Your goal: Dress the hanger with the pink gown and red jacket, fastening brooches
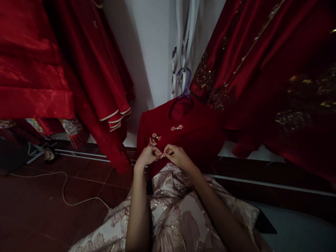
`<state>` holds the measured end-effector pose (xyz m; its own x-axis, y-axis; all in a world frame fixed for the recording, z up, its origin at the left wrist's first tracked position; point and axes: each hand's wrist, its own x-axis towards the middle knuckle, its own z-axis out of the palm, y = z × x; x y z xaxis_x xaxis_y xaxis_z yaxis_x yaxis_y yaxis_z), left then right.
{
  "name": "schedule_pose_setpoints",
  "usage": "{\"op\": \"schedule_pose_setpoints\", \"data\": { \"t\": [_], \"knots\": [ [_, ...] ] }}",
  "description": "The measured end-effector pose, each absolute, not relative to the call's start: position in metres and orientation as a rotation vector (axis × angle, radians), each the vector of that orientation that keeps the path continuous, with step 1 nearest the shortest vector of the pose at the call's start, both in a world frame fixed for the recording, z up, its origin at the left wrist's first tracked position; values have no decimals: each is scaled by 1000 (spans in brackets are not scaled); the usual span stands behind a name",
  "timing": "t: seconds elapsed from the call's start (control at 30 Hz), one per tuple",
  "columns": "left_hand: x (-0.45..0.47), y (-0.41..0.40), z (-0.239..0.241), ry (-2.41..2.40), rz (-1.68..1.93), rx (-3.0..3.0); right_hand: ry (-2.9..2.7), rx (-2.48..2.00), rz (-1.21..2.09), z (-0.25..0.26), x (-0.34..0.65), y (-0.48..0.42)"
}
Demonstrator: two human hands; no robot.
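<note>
A dark red garment hangs in front of me on a purple hanger. Near its neckline sits a beaded clasp, and lower on the left a jewelled brooch in gold and pearl tones. My left hand and my right hand meet at the garment's front, fingertips pinched. Between them shows a small pearl-like clasp, with fingers of both hands closed on it. Its exact shape is partly hidden by the fingers.
Red garments hang at the left, and red embroidered garments at the right. A white scrolled metal frame stands behind the hanger. A patterned pale skirt covers my lap. A white cable lies on the tiled floor.
</note>
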<state>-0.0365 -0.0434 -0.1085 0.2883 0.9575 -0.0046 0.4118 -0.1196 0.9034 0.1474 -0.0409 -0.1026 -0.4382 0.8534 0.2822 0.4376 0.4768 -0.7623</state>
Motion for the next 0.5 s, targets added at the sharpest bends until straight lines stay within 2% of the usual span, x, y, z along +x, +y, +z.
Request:
{"op": "schedule_pose_setpoints", "data": {
  "t": [0.13,0.37,0.5],
  "knots": [
    [-40,-45,-106,1391,757,1845,-2094,-1117,767,-92,157,-42],
    [-41,-54,-90,1316,737,1962,-1966,-1132,694,-46,185,-57],
    [-40,-56,-88,1337,698,1947,-1935,-1160,713,-39,191,-60]
  ]
}}
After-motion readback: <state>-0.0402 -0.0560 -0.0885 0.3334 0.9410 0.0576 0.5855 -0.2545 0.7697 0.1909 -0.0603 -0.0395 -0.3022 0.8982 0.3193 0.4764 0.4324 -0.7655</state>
